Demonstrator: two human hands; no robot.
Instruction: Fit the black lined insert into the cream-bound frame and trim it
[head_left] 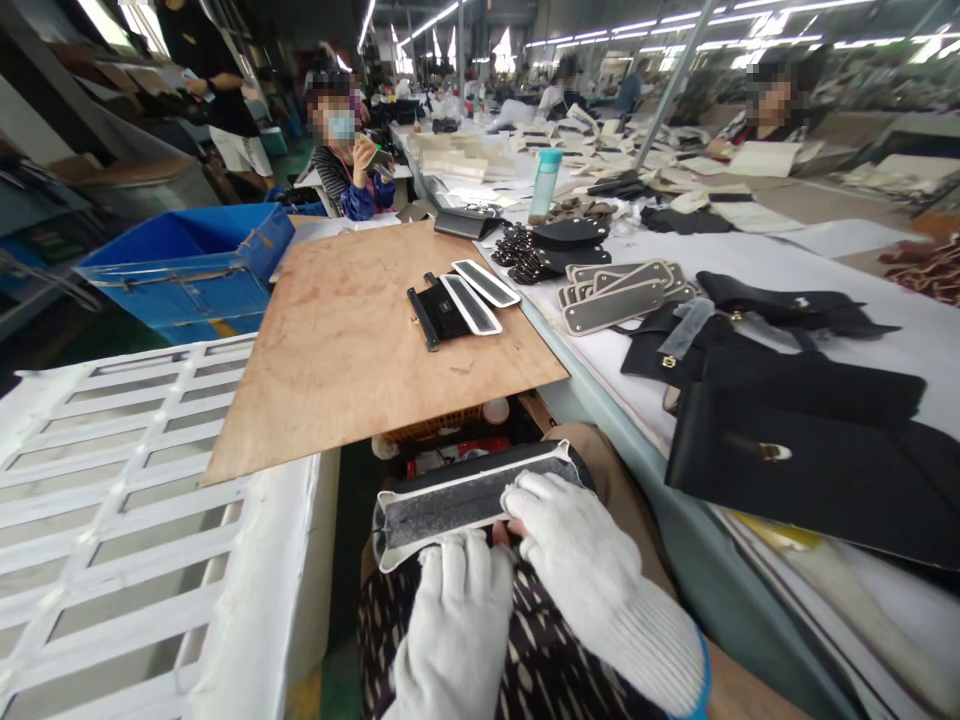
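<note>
Across my lap lies a black handbag body (480, 462), its long grey base panel (450, 510) facing up inside a pale, raw-looking rim. My left hand (461, 610), in a white knit glove, has its fingers bent over the near edge of the panel, left of the middle. Similarly gloved, my right hand (577, 545) grips the right part, fingers curled on the panel's surface and thumb at the near edge. Both bare thumb tips show close together near the middle. The underside of the handbag body is hidden.
Ahead, a wooden board (322, 340) carries a small black bag part (435, 312) and white-edged strips (486, 283). Rightward, a table holds stacked grey panels (615, 305) and black bags (795, 430). Left are a white slatted rack (112, 510) and blue bin (180, 270). A masked person (349, 170) sits beyond.
</note>
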